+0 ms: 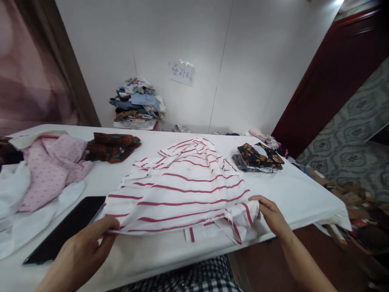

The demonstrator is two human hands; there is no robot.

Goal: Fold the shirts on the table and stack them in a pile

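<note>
A red-and-white striped shirt (185, 190) lies spread on the white table (304, 194), taking up the middle of the tabletop in front of the person. Its long axis runs from about 7 o'clock, at the near hem, up toward 1 o'clock, where the collar end is bunched and points toward the far wall. The stripes run crosswise to that axis.

The left hand (88, 247) is at 7 o'clock from the shirt's centre, its fingers curled closed around the near left corner of the hem, pinching the cloth. The right hand (272, 215) is at 4 o'clock, fingers bent over the crumpled right corner of the hem and gripping it; its thumb is hidden under the fabric.

A flat black panel (67, 231) lies at 8 o'clock, just beside the left hand, with the shirt's edge overlapping its far corner; what it is cannot be told. At 9 o'clock sits a heap of pink dotted cloth (51, 170) over white fabric, cut off by the left edge. A brown patterned garment (112, 147) lies at 10 o'clock, and a folded dark floral stack (258, 157) at 2 o'clock. Against the wall at 11 o'clock stands a pile of folded clothes (138, 103), with a paper note (181, 73) at 12 o'clock whose writing is too small to read. The shirt's sleeves are folded under or tucked in and cannot be traced.
</note>
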